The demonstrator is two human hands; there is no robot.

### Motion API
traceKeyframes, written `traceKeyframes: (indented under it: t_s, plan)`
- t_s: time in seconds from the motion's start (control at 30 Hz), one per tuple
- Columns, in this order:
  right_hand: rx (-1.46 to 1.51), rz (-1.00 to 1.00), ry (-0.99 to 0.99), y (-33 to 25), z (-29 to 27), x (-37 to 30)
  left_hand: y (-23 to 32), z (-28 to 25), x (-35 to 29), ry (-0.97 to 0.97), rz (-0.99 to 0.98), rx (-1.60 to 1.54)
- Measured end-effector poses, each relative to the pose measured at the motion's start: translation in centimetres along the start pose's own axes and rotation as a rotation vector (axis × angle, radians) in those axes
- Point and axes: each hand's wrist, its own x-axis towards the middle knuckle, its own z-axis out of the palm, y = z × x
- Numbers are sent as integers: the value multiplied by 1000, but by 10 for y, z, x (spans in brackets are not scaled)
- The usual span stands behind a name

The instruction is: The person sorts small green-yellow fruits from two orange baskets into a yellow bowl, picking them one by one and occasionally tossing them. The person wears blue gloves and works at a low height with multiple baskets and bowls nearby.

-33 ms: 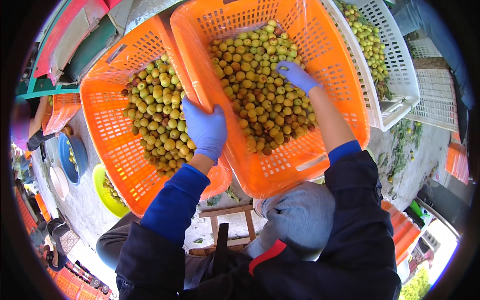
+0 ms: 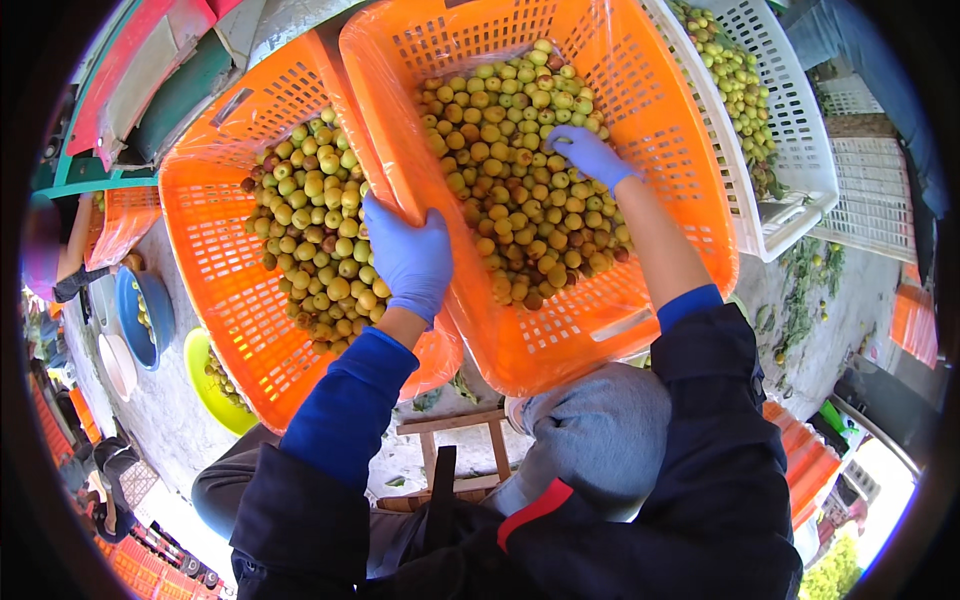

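Note:
Two orange perforated crates stand side by side in front of me, lined with clear plastic. The left crate (image 2: pixel 205 235) and the right crate (image 2: pixel 700 150) each hold many small round green-yellow fruits (image 2: pixel 325 215), some browned. My left hand (image 2: pixel 412 258), in a blue-purple glove, straddles the adjoining rims, thumb on the right crate's side and fingers partly hidden toward the left crate. Over the fruit in the right crate (image 2: pixel 525 190), my right hand (image 2: pixel 592 155), gloved alike, has its fingers bent together with their tips down at the fruit. Whatever they pinch is hidden.
A white crate (image 2: pixel 800 110) of similar fruit stands at the right. To the left are a blue basin (image 2: pixel 145 320) and a yellow-green basin (image 2: pixel 210 385), both with some fruit. Leafy sprigs (image 2: pixel 800 290) lie on the floor. A wooden stool (image 2: pixel 460 425) stands below the crates.
My right hand has shifted very slightly left and down over the fruit, its fingers a little more bent. My left hand stays at the rims.

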Motion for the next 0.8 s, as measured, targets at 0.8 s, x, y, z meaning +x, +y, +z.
traceKeyframes:
  t_s: [0.8]
  plan:
    - [-734,-170,74,4,73,-45,4,-3,0,-7,16,40]
